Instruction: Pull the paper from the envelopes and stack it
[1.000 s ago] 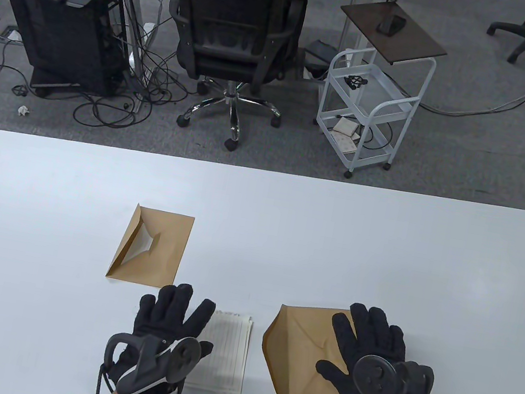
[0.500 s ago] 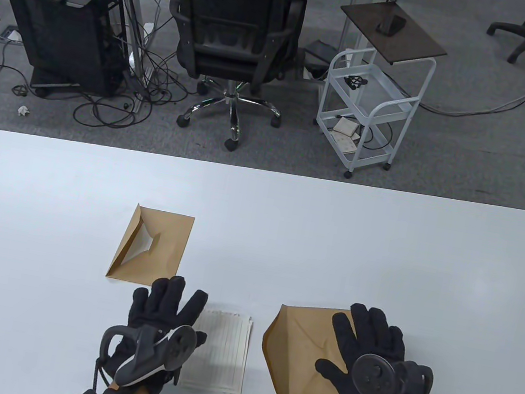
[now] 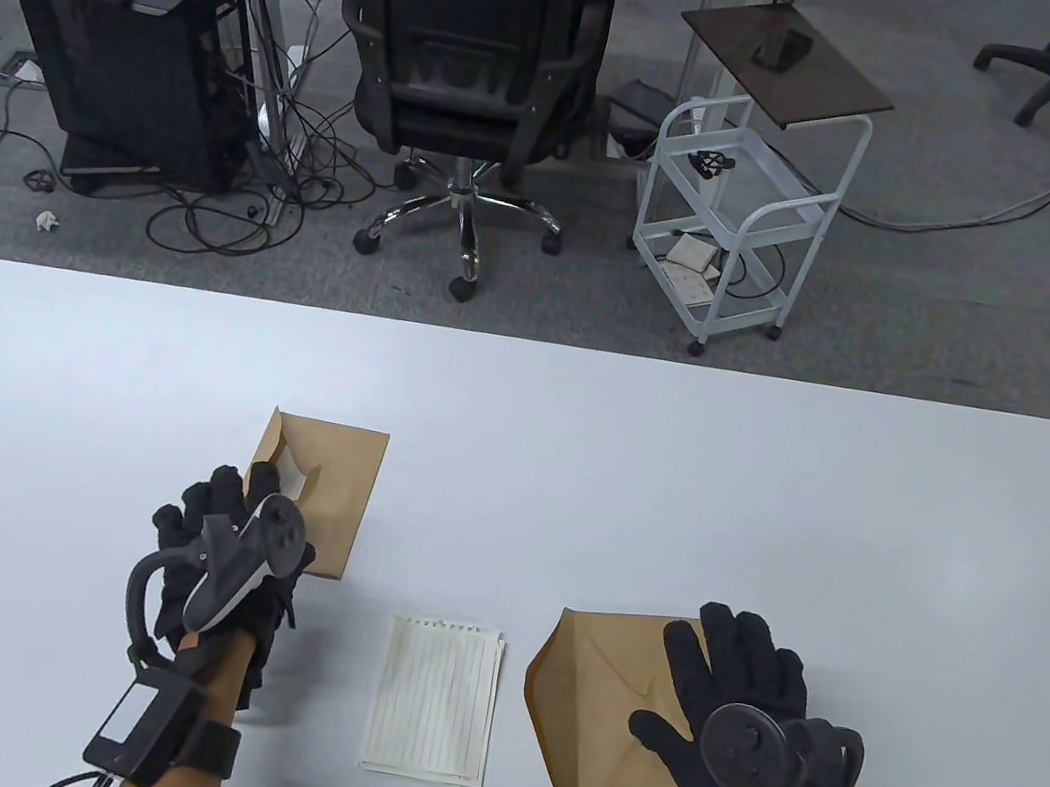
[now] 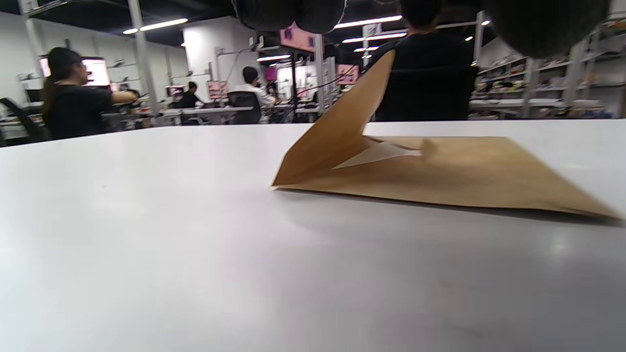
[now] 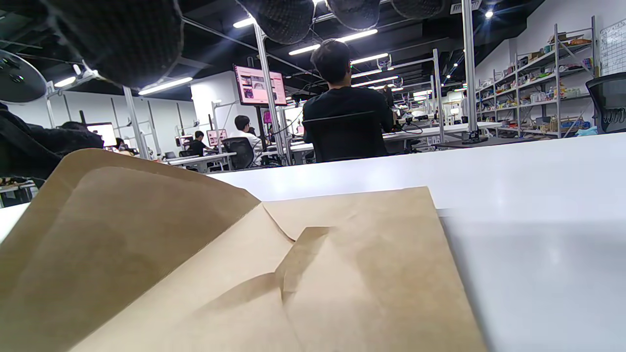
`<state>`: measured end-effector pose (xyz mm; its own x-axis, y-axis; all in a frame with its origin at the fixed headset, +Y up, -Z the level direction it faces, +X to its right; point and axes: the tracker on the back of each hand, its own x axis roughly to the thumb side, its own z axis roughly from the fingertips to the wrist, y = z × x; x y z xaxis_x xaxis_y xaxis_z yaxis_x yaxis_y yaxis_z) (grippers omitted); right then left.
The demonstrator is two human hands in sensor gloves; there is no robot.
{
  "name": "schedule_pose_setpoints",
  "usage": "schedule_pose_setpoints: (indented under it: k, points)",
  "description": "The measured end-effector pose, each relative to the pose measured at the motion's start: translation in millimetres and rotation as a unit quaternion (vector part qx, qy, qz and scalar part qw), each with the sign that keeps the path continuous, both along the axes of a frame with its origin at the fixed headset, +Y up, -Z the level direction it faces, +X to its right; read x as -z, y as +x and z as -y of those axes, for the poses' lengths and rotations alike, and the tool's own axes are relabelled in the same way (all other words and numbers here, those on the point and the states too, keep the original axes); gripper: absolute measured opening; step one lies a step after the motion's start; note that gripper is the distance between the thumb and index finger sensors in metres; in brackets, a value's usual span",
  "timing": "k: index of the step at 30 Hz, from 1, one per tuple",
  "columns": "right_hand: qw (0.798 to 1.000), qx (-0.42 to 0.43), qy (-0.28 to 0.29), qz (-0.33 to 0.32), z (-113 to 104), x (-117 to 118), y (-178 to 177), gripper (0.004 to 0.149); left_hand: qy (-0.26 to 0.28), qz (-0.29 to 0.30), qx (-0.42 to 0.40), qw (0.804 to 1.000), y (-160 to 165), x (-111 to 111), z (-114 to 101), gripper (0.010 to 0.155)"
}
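White tabletop [image 3: 676, 461] fills the lower half of the table view, and closest to you on it lies the stack of lined paper [image 3: 435, 700], flat and square to the near edge, with no hand on it. Just to its right sits the near envelope [image 3: 599, 721], its flap opened toward the paper; your right hand [image 3: 740, 701] rests flat on that envelope with the fingers spread, pressing down and gripping nothing. In the right wrist view the same near envelope [image 5: 274, 274] spreads out below the camera, its flap raised on the left. Your left hand [image 3: 227, 554] is well to the left of the paper, at the near left corner of the far envelope [image 3: 330, 491]; the tracker hides the fingers, so you cannot tell from above whether they touch the envelope or how far they are curled. The left wrist view shows that far envelope [image 4: 440, 171] lying on the table with its flap standing up at a slant and a pale sliver showing inside the opening, your fingertips [image 4: 288, 12] hanging above it at the top edge, not closed on anything visible. Beyond the table's far edge stand a black office chair [image 3: 470, 69], a white wire cart [image 3: 744, 219], and a dark computer tower [image 3: 137, 61] amid loose cables on grey carpet.
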<state>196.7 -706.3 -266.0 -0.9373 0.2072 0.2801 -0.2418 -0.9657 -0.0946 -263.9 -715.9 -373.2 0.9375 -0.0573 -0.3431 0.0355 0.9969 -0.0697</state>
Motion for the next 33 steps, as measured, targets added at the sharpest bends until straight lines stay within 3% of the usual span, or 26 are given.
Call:
schedule_pose_setpoints:
  k: [11,15,18,25,33]
  points:
    - [1.0,0.009,0.002,0.006,-1.2,0.7,0.0,0.08,-0.104,-0.103,-0.037,0.988,-39.8,45.0,23.2,0.086]
    - [1.0,0.012,0.003,0.008,-1.4,0.8,0.0,0.079,-0.103,-0.114,-0.024,0.988,-45.0,52.4,27.7,0.08]
    - [1.0,0.011,0.001,0.009,-0.6,1.2,-0.2,0.079,-0.121,-0.103,0.005,0.987,-43.4,56.8,28.2,0.065]
    - [1.0,0.013,0.002,0.01,-1.2,0.8,0.3,0.079,-0.098,-0.102,0.0,0.99,-45.7,56.9,25.2,0.049]
    - [1.0,0.01,0.003,0.008,-1.6,-0.4,-0.5,0.079,-0.078,-0.099,-0.027,0.992,-48.3,48.7,21.6,0.048]
